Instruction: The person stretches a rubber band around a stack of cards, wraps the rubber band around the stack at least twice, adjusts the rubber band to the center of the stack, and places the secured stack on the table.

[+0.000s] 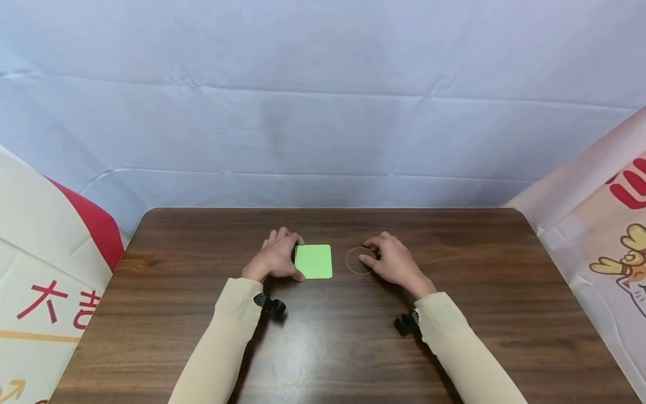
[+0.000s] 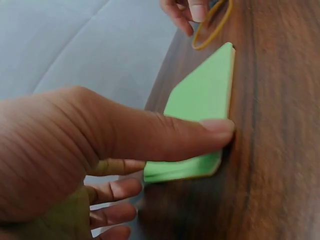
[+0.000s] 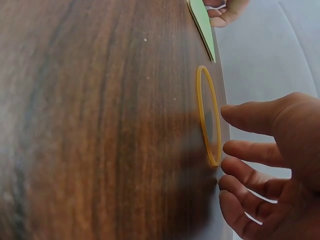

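Note:
A thin green square (image 1: pixel 314 262) with rounded corners and a tan edge lies flat on the wooden table. My left hand (image 1: pixel 276 256) holds its left side, the thumb at the near edge and the index finger at the far edge. In the left wrist view the thumb (image 2: pixel 165 137) crosses over the green surface. To the right lies a thin yellow rubber band (image 3: pixel 201 110), spread in a loop. My right hand (image 1: pixel 395 261) hovers over the band's right side, thumb and fingers apart and loosely bent. Nothing sits between those fingers.
The dark wooden table (image 1: pixel 343 348) has rounded far corners. Behind it hangs a pale cloth (image 1: pixel 323 129). Printed cloths flank the left (image 1: pixel 55 269) and right (image 1: pixel 595 241) sides. Small black cameras (image 1: pixel 275 308) are strapped to both wrists over light sleeves.

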